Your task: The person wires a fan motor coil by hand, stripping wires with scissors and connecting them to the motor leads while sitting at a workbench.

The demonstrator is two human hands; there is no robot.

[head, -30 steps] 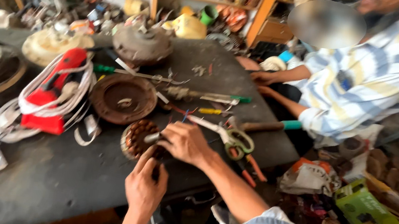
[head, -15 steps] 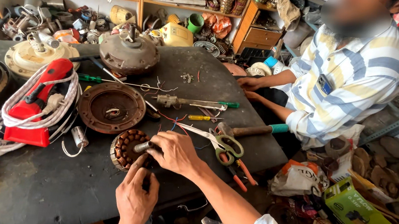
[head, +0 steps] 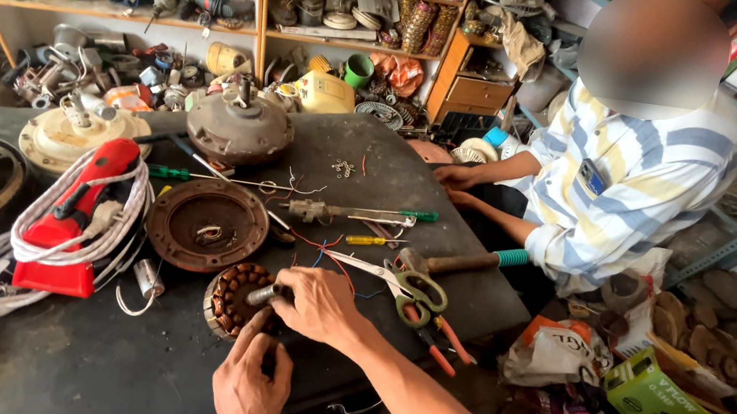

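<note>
We have both hands on the wound motor core [head: 235,301], which sits on the dark desk [head: 83,359] in the lower middle of the frame, just below the round rusty cover plate [head: 207,225]. Our right hand [head: 318,305] curls over the core's right edge, its fingers pinching the short metal shaft [head: 263,295] that lies across the core. Our left hand [head: 248,389] comes up from the bottom edge, fingers stretched and close together, tips touching the core's lower rim. We judge the copper windings to be the risk: if the shaft slips from the pinch, it could scrape them. The green-handled scissors [head: 405,288] lie just right of our right wrist, so a sideways jerk could knock them. Another person in a striped shirt [head: 621,198] sits at the upper right, well apart from the core.
</note>
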